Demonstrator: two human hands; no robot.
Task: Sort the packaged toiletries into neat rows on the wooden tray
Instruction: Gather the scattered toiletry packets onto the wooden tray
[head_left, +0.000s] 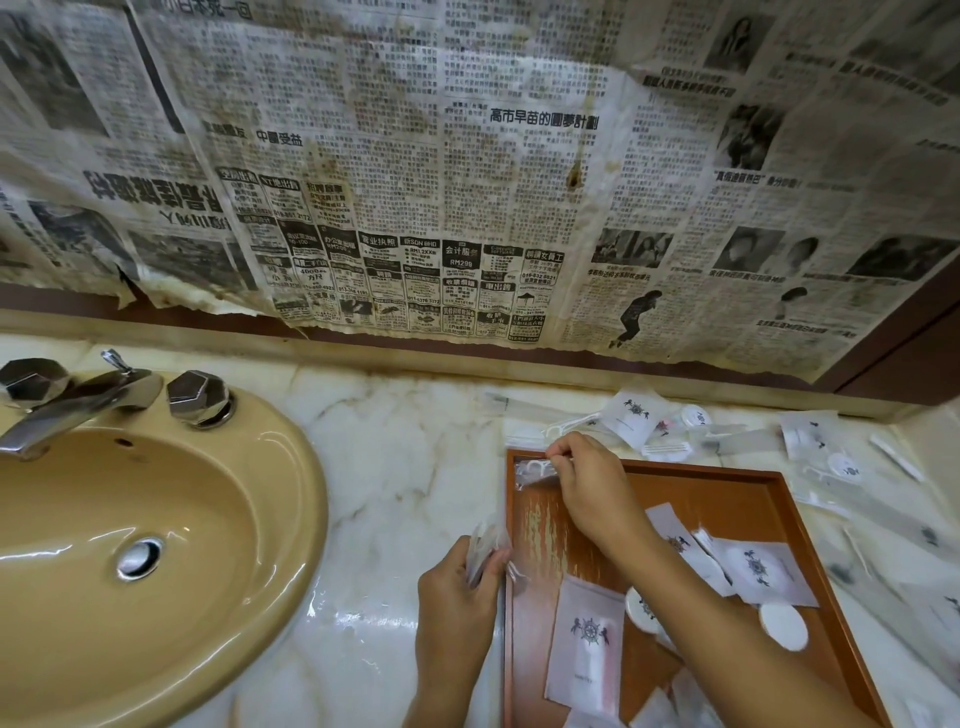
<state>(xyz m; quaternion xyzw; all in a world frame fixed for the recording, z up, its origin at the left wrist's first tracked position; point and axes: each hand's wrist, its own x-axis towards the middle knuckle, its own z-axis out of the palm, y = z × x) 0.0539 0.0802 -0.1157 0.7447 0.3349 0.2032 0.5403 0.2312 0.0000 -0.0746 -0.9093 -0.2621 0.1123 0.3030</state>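
A wooden tray (737, 493) lies on the marble counter at the right. My right hand (587, 483) pinches a clear packet with a white floss pick (532, 470) over the tray's far left corner. My left hand (457, 582) grips a small bunch of clear packets (488, 551) just outside the tray's left rim. On the tray lie a grey sachet with a ship's-wheel logo (584, 649), further white sachets (763, 569) and round white packs (784, 626). Several more packets (636, 415) are scattered on the counter behind and right of the tray.
A tan sink (156, 519) with a chrome tap (67, 400) fills the left side. Marble counter (395, 467) runs between sink and tray. Old newspaper (467, 182) covers the wall behind, its torn lower edge hanging above the counter's back ledge.
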